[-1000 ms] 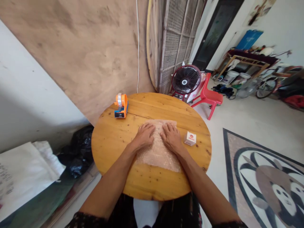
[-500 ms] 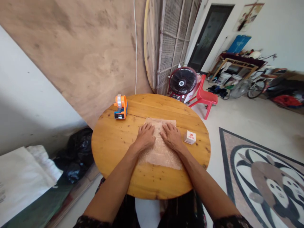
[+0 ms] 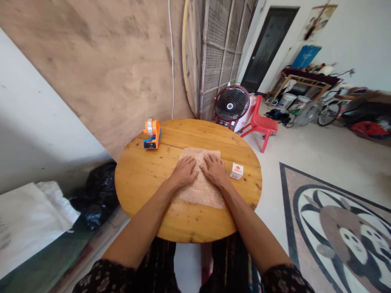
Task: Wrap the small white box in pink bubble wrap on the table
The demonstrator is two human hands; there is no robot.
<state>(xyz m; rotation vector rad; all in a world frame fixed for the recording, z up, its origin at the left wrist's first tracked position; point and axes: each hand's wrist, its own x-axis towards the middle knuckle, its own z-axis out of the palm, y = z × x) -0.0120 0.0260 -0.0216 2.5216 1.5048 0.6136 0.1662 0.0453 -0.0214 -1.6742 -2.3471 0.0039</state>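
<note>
A sheet of clear bubble wrap (image 3: 201, 193) lies flat on the round wooden table (image 3: 140, 183). My left hand (image 3: 184, 171) rests palm down on its left side, fingers stretched forward. On the right side of the sheet, my right hand (image 3: 214, 170) also lies flat with fingers spread. Neither hand grips anything. Just right of my right hand stands a small white box (image 3: 236, 171) with red print. An orange and blue tape dispenser (image 3: 152, 134) with a roll of clear tape stands at the table's far left.
Behind the table are a fan (image 3: 231, 106) and a red plastic chair (image 3: 262, 124). A plywood panel (image 3: 122, 73) rises close at the back left. Black plastic bags (image 3: 100, 191) and a white sack (image 3: 30, 219) lie left of the table.
The camera view has shifted slightly, so the table and its contents appear a little further left and higher. Both hands stay flat on the bubble wrap.
</note>
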